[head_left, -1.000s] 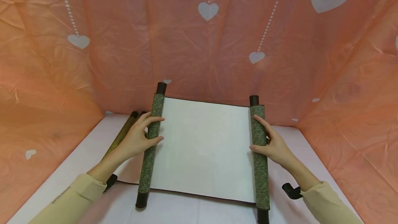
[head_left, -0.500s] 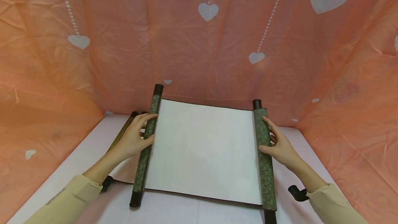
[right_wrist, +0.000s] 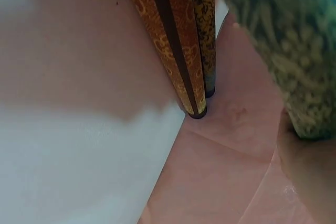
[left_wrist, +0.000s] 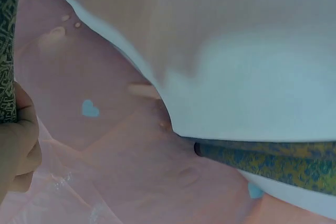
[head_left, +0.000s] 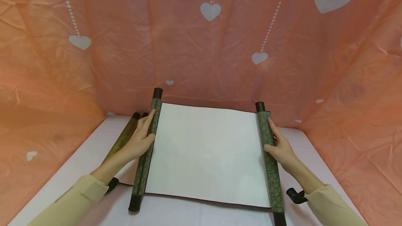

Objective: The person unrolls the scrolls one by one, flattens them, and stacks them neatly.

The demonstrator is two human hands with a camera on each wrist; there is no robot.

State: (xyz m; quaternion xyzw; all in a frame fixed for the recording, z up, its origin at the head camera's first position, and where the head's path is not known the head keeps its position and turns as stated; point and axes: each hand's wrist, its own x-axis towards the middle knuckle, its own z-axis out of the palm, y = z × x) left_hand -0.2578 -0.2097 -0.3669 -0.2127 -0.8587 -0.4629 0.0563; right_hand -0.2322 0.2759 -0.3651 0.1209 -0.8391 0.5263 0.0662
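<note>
A hanging scroll is spread out, its white sheet [head_left: 207, 152] wide between two green brocade rollers with black end knobs. At the left roller [head_left: 142, 173], my left hand [head_left: 142, 140] grips the brocade, thumb and index finger on its near face. The right roller [head_left: 272, 180] is held about mid-length by my right hand [head_left: 281, 149], thumb on the front. The scroll tilts up, its top nearer the back wall. In the left wrist view, fingers [left_wrist: 23, 145] wrap the green brocade edge. The right wrist view has the green roller [right_wrist: 299, 51] close up, with the hand at its end.
An olive-gold rolled scroll [head_left: 120, 140] lies on the white table [head_left: 59, 187], behind my left forearm. An orange-gold patterned roll [right_wrist: 176, 40] shows in the right wrist view. A black curved piece [head_left: 295, 195] sits by the right sleeve. Pink heart-print sheeting [head_left: 188, 51] encloses the table.
Both hands have moved apart with the rollers, left one leftward and right one rightward, so more white sheet shows. The scroll's top edge sits slightly lower. My left fingers lie straighter along their roller.
</note>
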